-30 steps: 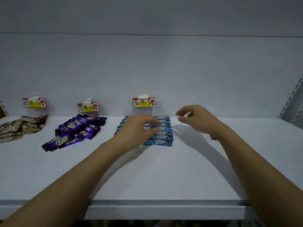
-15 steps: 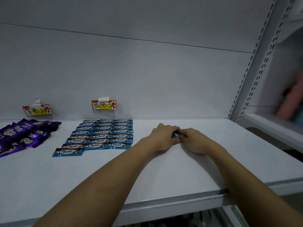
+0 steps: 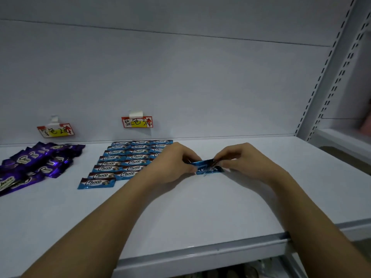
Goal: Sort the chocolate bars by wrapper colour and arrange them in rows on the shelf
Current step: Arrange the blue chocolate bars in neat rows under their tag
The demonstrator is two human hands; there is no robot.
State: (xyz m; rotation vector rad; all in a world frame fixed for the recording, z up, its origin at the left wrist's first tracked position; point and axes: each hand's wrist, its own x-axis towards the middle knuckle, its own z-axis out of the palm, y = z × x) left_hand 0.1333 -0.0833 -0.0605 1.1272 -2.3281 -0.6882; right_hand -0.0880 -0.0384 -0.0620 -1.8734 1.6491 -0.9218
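Dim bluish light, soft shadows, wide-angle bending at edges, slight blur.

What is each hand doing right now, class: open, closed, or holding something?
Left hand: pinches the left end of the blue chocolate bars.
Right hand: pinches their right end.

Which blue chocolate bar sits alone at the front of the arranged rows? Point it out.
The blue bar at the near-left corner: it starts a new front row by itself, nearest the shelf edge.

Left grip point(image 3: 176, 163), right grip point(image 3: 241, 161): pinching.
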